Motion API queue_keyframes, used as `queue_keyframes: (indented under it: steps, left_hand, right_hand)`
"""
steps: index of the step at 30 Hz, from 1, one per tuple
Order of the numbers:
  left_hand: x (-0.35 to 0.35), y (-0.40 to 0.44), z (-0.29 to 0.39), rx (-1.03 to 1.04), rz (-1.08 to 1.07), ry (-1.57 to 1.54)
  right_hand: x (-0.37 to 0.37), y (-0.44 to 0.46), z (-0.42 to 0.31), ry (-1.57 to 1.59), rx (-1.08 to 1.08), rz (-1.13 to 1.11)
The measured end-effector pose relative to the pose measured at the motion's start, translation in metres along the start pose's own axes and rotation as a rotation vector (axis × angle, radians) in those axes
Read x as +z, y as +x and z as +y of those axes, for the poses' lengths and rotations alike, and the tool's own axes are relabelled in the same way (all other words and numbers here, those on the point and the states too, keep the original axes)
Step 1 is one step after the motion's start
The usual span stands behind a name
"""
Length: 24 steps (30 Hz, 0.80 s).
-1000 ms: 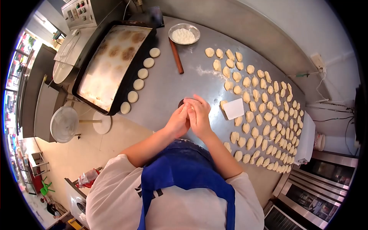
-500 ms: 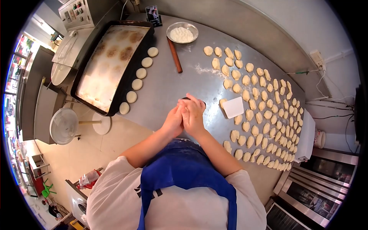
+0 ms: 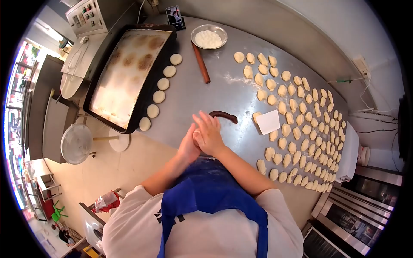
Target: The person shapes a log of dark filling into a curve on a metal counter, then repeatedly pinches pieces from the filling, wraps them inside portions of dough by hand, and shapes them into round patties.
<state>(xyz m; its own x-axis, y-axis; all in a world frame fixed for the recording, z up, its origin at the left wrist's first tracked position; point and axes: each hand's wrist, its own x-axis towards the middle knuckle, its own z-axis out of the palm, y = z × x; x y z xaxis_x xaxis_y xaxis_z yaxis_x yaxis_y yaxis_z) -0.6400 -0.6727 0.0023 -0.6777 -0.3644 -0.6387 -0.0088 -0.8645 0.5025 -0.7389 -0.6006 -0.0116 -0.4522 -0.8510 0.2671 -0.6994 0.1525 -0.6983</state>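
Note:
My left hand (image 3: 188,144) and my right hand (image 3: 208,134) are pressed together above the near edge of the steel table (image 3: 185,96). A small pale bit, perhaps dough, shows between the palms; most of it is hidden. The right hand's fingers lie over the left and are slightly spread. Just beyond them rests a dark curved strip (image 3: 224,115). A white scraper (image 3: 268,122) leans on a dough piece to the right, beside rows of several dough pieces (image 3: 282,90). Round flat dough discs (image 3: 158,96) line the table's left side.
A large griddle pan (image 3: 129,71) stands at the left. Farther back are a metal bowl of white flour (image 3: 208,38), a brown rolling pin (image 3: 201,62) and a propped phone (image 3: 175,18). A round white stool or fan (image 3: 76,144) stands beyond the table's left edge.
My joined hands have shifted slightly left and nearer my body, uncovering the dark curved strip. The right hand's fingers have spread a little. The whole view has shifted slightly.

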Motion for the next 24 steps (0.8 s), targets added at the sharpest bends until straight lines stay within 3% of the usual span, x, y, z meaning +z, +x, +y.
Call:
queue_keyframes:
  steps: [1,2,5,6,9,12,15,18,21,24]
  left_hand:
    - [-0.013,0.004,0.006,-0.081,-0.056,-0.002]
    - [-0.037,0.021,-0.006,0.202,-0.076,0.312]
    - [-0.066,0.025,0.009,0.937,0.243,1.642]
    - [-0.074,0.023,0.012,0.886,0.187,1.783]
    - [-0.094,0.039,-0.002,0.711,0.326,2.07]
    - [-0.08,0.086,0.011,0.762,0.382,1.843]
    - [-0.071,0.094,0.017,0.704,0.198,2.171]
    - [-0.081,0.111,0.013,0.588,0.332,2.046]
    - [-0.097,0.127,0.021,0.727,0.513,1.811]
    - [-0.098,0.121,0.031,0.626,0.365,2.017]
  right_hand:
    - [0.003,-0.001,0.005,0.05,0.027,0.019]
    - [0.009,-0.003,0.014,0.101,0.057,0.043]
    - [0.003,-0.01,0.033,0.179,0.154,0.12]
    - [-0.005,-0.011,0.042,0.188,0.181,0.143]
    - [-0.021,-0.025,0.064,0.109,0.225,0.168]
    - [-0.025,-0.049,0.076,0.039,0.296,0.145]
    - [-0.025,-0.053,0.073,0.005,0.321,0.143]
    - [-0.034,-0.049,0.06,-0.02,0.212,0.151]
    - [-0.042,-0.055,0.065,-0.07,0.238,0.138]
    - [-0.043,-0.074,0.087,-0.077,0.379,0.072]
